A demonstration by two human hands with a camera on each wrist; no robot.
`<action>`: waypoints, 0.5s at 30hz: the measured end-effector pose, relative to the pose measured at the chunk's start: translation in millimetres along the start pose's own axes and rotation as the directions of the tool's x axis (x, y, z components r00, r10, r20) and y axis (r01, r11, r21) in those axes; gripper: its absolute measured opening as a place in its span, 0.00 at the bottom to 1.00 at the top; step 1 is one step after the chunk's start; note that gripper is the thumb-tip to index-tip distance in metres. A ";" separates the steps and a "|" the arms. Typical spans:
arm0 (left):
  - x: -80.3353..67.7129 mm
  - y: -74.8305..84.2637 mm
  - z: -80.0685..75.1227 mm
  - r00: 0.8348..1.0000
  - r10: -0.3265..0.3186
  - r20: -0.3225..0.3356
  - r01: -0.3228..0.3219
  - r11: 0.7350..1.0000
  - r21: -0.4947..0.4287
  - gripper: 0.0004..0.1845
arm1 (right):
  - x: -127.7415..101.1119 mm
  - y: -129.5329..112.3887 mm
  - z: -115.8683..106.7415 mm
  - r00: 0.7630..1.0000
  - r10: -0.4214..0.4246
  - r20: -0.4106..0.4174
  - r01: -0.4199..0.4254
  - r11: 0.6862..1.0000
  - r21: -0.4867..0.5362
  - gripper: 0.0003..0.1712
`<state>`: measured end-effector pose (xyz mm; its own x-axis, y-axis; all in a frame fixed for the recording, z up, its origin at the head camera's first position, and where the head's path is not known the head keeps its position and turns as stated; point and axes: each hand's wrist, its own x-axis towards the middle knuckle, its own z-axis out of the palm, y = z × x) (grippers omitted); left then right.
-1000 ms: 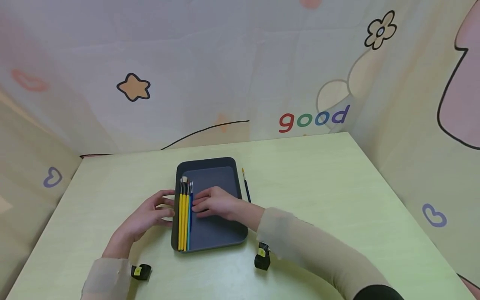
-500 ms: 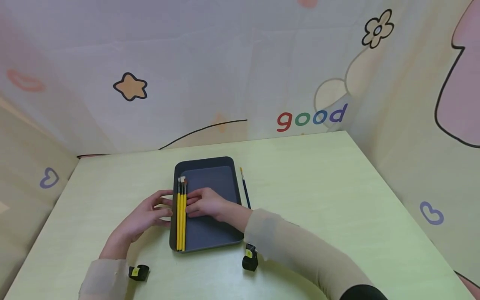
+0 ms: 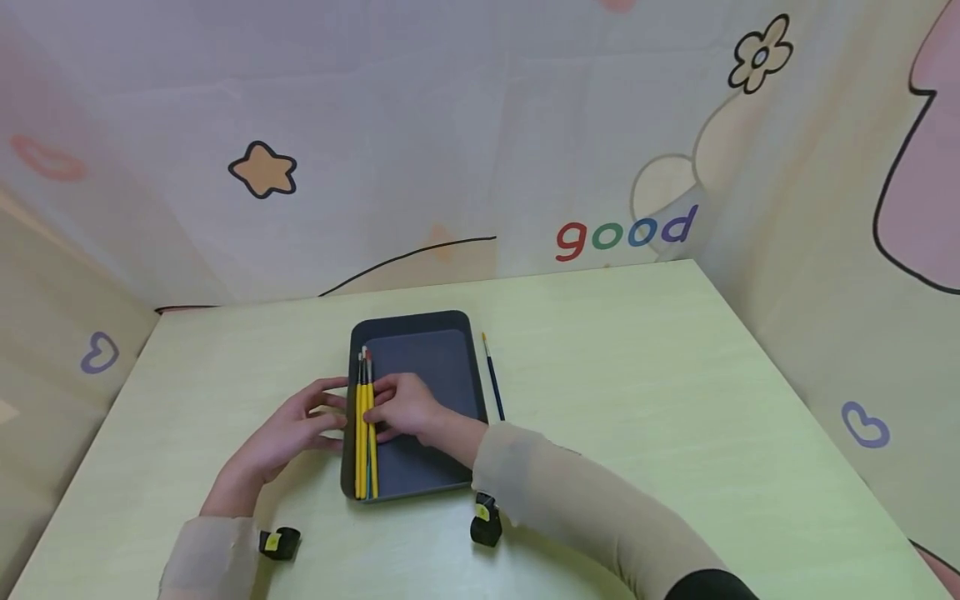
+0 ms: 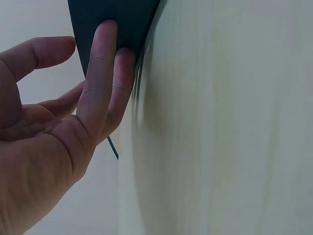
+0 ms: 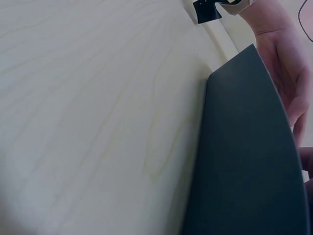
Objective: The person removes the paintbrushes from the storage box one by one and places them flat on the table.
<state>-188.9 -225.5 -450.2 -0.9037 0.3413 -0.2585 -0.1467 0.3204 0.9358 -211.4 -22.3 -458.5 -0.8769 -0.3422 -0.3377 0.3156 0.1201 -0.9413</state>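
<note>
Only head view shows brushes (image 3: pixel 365 425) in tray (image 3: pixel 435 350).

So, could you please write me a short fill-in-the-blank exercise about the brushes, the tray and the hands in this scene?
1. The yellow brushes lie along the ___ side of the dark tray.
2. The left hand touches the tray's ___ wall.
3. The dark blue brush lies on the ___, beside the tray.
4. The right hand rests ___ the tray.

Missing words: left; outer; table; inside
</note>
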 end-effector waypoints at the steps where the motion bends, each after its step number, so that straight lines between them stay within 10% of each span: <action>1: 0.0 0.4 0.3 1.000 -0.003 -0.001 0.003 1.000 0.001 0.33 | 0.6 0.0 -0.9 1.000 0.008 0.000 -0.008 1.000 0.007 0.26; 15: -2.1 2.7 1.1 1.000 0.013 0.011 -0.013 1.000 -0.023 0.36 | -4.7 -7.9 -11.6 0.999 0.028 0.027 -0.029 0.998 0.052 0.26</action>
<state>-186.9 -224.4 -447.5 -0.9012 0.3550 -0.2485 -0.1440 0.2955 0.9444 -214.0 -10.8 -449.5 -0.8577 -0.3639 -0.3633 0.3592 0.0817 -0.9297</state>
